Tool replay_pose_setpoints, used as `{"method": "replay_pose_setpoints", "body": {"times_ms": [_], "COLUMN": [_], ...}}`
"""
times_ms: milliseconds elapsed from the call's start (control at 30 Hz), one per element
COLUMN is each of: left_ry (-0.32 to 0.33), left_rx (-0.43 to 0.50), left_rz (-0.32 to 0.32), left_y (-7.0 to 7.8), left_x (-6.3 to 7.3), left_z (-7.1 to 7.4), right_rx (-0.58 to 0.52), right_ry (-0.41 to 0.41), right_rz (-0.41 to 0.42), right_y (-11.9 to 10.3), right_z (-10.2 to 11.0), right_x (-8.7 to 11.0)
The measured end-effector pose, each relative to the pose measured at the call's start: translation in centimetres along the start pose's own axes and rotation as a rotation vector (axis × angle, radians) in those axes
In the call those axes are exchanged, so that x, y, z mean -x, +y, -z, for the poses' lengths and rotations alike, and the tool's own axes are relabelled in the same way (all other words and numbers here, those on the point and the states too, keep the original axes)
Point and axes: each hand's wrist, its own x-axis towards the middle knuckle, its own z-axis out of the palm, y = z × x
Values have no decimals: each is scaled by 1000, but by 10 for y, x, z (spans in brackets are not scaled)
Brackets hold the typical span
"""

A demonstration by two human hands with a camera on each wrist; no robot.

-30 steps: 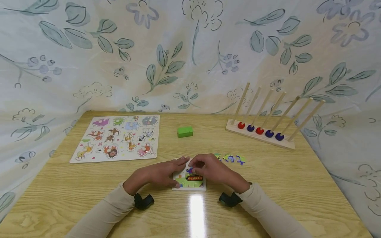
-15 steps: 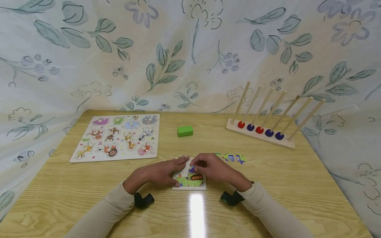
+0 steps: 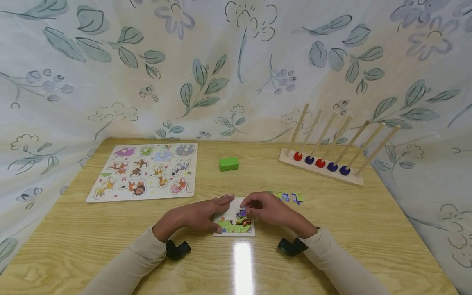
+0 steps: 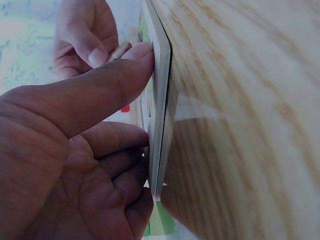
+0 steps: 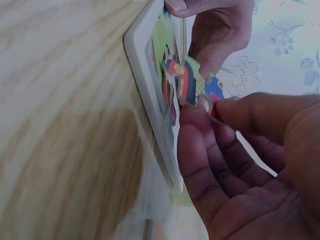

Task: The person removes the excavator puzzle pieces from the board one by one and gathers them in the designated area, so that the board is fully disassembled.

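In the head view a small jigsaw puzzle board (image 3: 234,234) lies near the table's middle, with green pieces laid along its near side. My left hand (image 3: 200,214) rests on its left part; the left wrist view shows the thumb (image 4: 135,60) touching the board near its edge. Thumb and fingers of my right hand (image 3: 271,209) pinch a colourful puzzle piece (image 5: 187,85), tilted over the board's right part. Part of the picture under that piece is hidden. Several loose puzzle pieces (image 3: 296,198) lie just beyond my right hand, partly covered by it.
An animal peg puzzle (image 3: 147,192) lies at the back left. A green block (image 3: 229,164) sits behind the jigsaw. At the back right stands a wooden rack (image 3: 321,166) with upright rods and red and blue beads. A floral cloth (image 3: 236,82) hangs behind the table (image 3: 332,254).
My right hand has shifted slightly right with the pinched puzzle piece, which now covers a different part of the board's picture. The left hand has stayed in place on the board.
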Motion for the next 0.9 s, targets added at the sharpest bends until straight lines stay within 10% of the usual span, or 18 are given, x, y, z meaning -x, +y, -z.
{"method": "replay_pose_setpoints", "body": {"times_ms": [900], "left_ry": [-4], "left_rx": [-43], "left_rz": [-37], "left_y": [-3], "left_x": [-1], "left_z": [-3], "right_rx": [63], "right_ry": [129], "right_rz": [-43], "right_y": [24], "right_z": [45], "right_x": [40]}}
